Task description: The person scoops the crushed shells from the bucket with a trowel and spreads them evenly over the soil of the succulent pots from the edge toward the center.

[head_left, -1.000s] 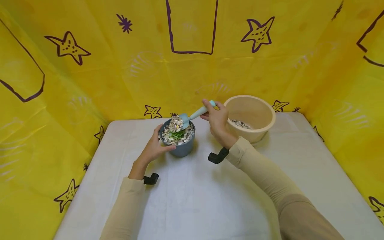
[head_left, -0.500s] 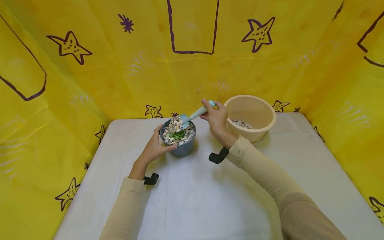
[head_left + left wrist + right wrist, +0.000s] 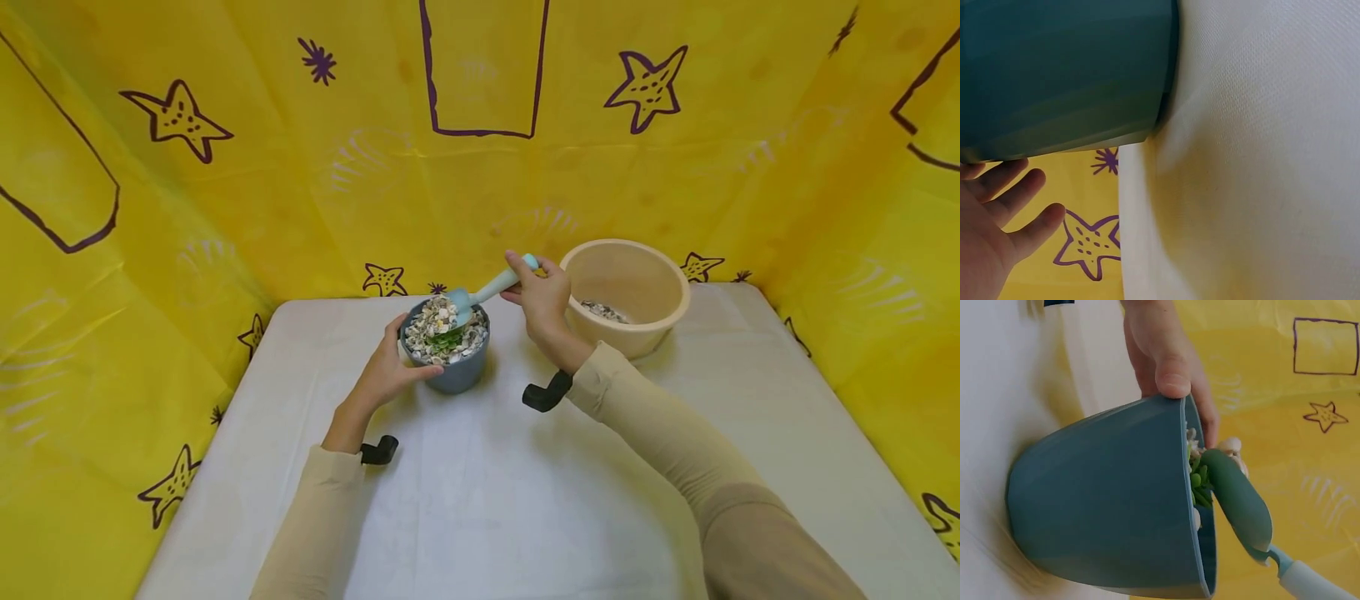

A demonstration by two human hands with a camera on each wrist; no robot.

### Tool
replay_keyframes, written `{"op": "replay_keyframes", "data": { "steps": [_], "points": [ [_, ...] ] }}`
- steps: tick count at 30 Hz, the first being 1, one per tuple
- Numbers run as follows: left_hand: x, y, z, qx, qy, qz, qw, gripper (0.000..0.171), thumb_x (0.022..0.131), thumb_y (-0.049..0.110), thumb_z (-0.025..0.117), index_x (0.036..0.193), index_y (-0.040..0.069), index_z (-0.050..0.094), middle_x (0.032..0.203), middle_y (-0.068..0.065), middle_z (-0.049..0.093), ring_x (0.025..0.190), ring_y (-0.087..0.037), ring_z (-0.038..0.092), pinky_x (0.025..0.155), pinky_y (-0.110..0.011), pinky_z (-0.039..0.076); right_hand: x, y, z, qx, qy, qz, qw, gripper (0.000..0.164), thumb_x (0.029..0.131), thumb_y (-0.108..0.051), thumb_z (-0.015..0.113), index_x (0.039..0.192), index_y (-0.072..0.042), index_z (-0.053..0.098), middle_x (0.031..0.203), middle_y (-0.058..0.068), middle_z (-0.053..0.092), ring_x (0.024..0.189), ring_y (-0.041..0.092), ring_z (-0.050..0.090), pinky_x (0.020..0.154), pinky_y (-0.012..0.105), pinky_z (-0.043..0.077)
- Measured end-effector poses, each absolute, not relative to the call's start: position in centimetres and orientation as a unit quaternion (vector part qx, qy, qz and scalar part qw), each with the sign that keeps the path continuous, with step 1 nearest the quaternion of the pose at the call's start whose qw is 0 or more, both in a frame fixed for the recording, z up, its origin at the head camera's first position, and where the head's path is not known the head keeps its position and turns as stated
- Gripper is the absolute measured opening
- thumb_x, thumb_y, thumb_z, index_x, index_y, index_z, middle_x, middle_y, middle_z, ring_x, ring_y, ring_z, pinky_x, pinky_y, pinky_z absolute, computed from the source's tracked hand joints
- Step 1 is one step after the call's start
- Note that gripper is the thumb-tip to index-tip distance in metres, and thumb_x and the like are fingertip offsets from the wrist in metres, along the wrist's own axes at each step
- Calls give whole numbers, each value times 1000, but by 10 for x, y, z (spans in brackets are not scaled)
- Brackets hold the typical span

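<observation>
A blue-grey flowerpot (image 3: 457, 379) stands on the table, filled with pale gravel (image 3: 468, 340) around a small green plant (image 3: 444, 342). My left hand (image 3: 386, 367) holds the pot's left side, thumb at the near rim and fingers around the far side. In the left wrist view, several fingers (image 3: 1025, 187) spread beside the pot wall. My right hand (image 3: 543, 298) grips the handle of a light blue hand trowel (image 3: 495, 286). The trowel's blade tilts over the pot's opening, with gravel at its tip, close above the plant in the right wrist view.
A beige tub (image 3: 630, 333) stands right of the pot, a little gravel (image 3: 602, 312) on its floor. The white-covered table (image 3: 480, 500) reaches back to a yellow patterned curtain (image 3: 480, 183), which also hangs along both sides.
The heap of gravel on the trowel has shrunk and spread over the pot's left part. The trowel blade tips slightly more. Both hands stay nearly in place.
</observation>
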State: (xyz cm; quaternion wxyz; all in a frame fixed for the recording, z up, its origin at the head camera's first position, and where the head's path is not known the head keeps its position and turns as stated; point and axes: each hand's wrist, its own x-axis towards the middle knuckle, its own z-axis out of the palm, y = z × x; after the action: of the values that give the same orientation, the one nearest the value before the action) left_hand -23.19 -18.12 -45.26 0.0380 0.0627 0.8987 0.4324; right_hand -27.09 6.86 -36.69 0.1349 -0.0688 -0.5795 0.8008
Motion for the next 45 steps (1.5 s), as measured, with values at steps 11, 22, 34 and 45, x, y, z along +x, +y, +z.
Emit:
{"op": "replay_keyframes", "data": {
  "steps": [11,22,34,45],
  "points": [
    [-229,-187,-449,75,907,413,39,122,70,56,81,158,16,6,163,-16,16,150,-38,17,117,-62,20,-274,77,-364,-88,-582,798,133,29,84,-32,76,86,-7,61,74,5,68,57,15,71,62,38,60],
    [-239,-192,-453,113,878,460,63,121,72,40,85,158,20,3,165,-9,7,150,-35,16,117,-59,24,-276,72,-364,-80,-599,785,139,31,81,-33,78,87,-7,62,75,3,66,57,15,70,65,42,61],
    [-234,-187,-452,91,882,459,59,123,69,45,86,158,24,4,165,-10,11,150,-37,15,117,-63,20,-278,71,-364,-87,-606,777,149,32,80,-34,79,85,-7,62,72,1,66,54,13,70,57,32,60],
    [-236,-185,-454,94,878,466,47,123,68,43,87,158,19,6,164,-11,13,150,-36,16,118,-61,20,-279,68,-362,-75,-619,766,156,32,80,-34,79,88,-7,64,75,3,67,56,14,70,59,35,60]
  ]
}}
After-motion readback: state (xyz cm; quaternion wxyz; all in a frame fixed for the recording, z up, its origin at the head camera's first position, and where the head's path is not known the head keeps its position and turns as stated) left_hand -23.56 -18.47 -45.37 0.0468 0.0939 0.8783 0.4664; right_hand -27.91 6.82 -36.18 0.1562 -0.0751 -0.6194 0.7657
